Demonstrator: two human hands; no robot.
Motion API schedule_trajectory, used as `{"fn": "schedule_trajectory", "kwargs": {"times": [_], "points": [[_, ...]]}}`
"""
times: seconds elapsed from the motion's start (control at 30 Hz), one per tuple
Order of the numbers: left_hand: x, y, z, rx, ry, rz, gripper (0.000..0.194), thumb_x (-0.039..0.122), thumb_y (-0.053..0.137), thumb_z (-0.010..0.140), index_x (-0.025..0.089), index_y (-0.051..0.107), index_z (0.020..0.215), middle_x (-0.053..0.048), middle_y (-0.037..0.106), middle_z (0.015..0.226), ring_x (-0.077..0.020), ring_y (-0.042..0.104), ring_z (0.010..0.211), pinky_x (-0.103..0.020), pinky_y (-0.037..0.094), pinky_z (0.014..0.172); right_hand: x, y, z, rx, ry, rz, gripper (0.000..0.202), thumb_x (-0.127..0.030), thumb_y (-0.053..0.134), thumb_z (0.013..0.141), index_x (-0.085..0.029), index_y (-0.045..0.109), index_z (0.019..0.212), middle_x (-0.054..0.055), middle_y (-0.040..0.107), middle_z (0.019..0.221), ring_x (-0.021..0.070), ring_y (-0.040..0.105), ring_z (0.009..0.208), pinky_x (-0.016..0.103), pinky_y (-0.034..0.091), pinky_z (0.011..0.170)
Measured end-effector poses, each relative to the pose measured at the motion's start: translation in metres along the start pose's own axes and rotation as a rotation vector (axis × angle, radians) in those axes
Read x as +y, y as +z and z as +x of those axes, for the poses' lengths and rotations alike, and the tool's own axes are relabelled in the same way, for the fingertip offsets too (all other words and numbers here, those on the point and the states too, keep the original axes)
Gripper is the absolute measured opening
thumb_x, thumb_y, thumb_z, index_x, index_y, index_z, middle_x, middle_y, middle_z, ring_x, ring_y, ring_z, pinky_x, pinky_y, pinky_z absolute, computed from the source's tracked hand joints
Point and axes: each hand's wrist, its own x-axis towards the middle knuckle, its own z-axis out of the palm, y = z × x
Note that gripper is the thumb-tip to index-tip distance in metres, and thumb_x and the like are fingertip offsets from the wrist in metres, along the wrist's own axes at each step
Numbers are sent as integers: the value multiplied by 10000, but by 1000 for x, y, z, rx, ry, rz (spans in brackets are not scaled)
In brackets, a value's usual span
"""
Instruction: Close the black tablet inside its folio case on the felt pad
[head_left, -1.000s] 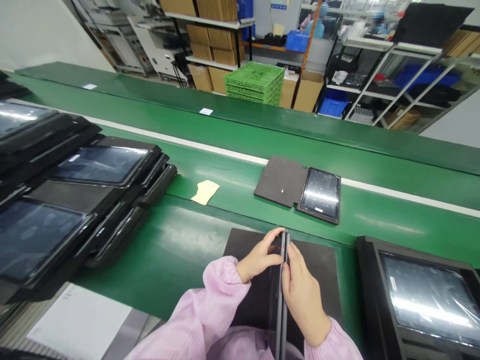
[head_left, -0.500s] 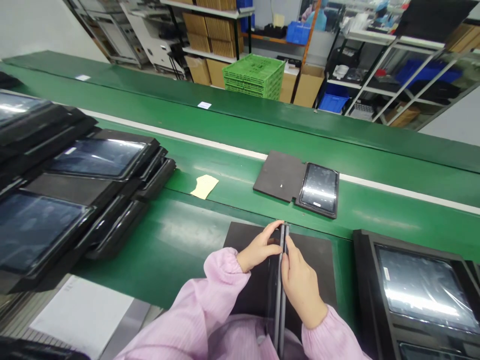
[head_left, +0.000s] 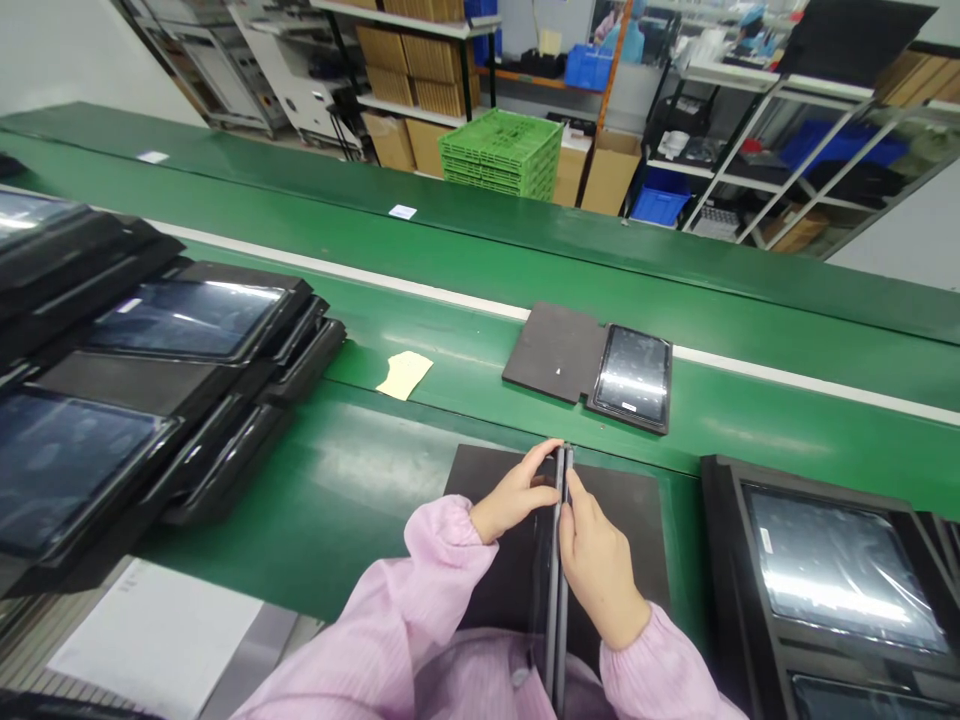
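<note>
My left hand [head_left: 514, 497] and my right hand [head_left: 596, 565] press from both sides on a thin dark tablet in its case [head_left: 556, 590], held upright on its edge so that I see only its two narrow edges. It stands over a black mat [head_left: 630, 510] on the green bench. Both arms wear pink sleeves. Farther out on the belt lies another tablet [head_left: 631, 377], screen up, in an open dark folio case [head_left: 553, 352].
Stacks of black trays with screens [head_left: 142, 380] fill the left. A black tray with a screen [head_left: 832, 570] sits at the right. A beige scrap [head_left: 405, 375] lies on the green conveyor belt [head_left: 465, 290]. Green crates [head_left: 506, 155], cardboard boxes and shelving stand behind.
The view has shifted slightly; my hands keep the same grip on the upright tablet, with no clear movement of it.
</note>
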Motion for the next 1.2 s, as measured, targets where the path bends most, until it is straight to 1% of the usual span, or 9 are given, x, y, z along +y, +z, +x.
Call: {"fn": "schedule_trajectory", "kwargs": {"times": [0.13,0.23,0.4,0.5,0.67,0.83,0.93,1.07,1.2], "points": [[1,-1,3,-12,-3,13,649,130,549,639,188,404,1269,-97,353,1390,-260,316,1289,-398,324,1030,0,-2,5,32,-9,2,411,-210,284,916,-139,436,1291,136,637,1024,258,659,772,320,529,522],[-10,3,-3,35,23,56,664,186,561,687,191,362,1320,-104,289,1444,-267,274,1319,-411,316,1041,9,4,1,66,-24,112,402,-210,294,920,-139,445,1286,141,621,1075,262,642,883,351,554,651],[-69,19,-46,172,62,181,633,437,462,833,151,303,1376,-130,232,1477,-240,182,1365,-412,118,1131,29,38,-42,75,74,467,452,-225,293,938,-177,270,1387,109,568,1201,203,573,1061,349,513,868],[-103,27,-71,204,95,198,613,473,384,868,166,287,1391,-113,206,1490,-234,172,1368,-414,115,1134,32,60,-72,25,144,599,416,-255,293,944,-201,347,1352,101,522,1263,212,527,1122,380,477,921],[-121,37,-79,271,167,246,566,463,329,893,201,292,1393,-92,237,1483,-232,192,1362,-425,140,1127,24,72,-85,86,166,772,400,-288,315,948,-242,380,1340,85,467,1316,230,452,1193,451,388,1000],[-99,51,-72,319,343,366,487,349,207,939,262,202,1418,-47,169,1507,-204,153,1372,-418,121,1129,6,58,-71,217,257,1013,389,-358,310,958,-242,462,1296,67,456,1336,239,408,1233,466,304,1059],[-67,62,-75,280,414,436,498,309,224,937,276,149,1428,-27,128,1517,-208,126,1378,-403,114,1131,-7,37,-66,248,325,1139,396,-409,360,939,-250,497,1275,61,496,1302,250,443,1206,440,332,1048],[-23,83,-89,247,576,502,524,335,238,928,252,133,1435,-22,87,1523,-243,118,1377,-391,125,1128,-21,13,-71,360,285,1221,386,-418,383,927,-260,529,1247,54,492,1307,274,436,1210,457,328,1043],[4,109,-101,385,623,539,518,391,226,924,250,209,1422,-32,141,1514,-283,190,1357,-416,177,1110,-33,-5,-75,506,359,1286,341,-405,396,916,-284,579,1177,31,526,1275,269,453,1194,456,321,1044]]}}
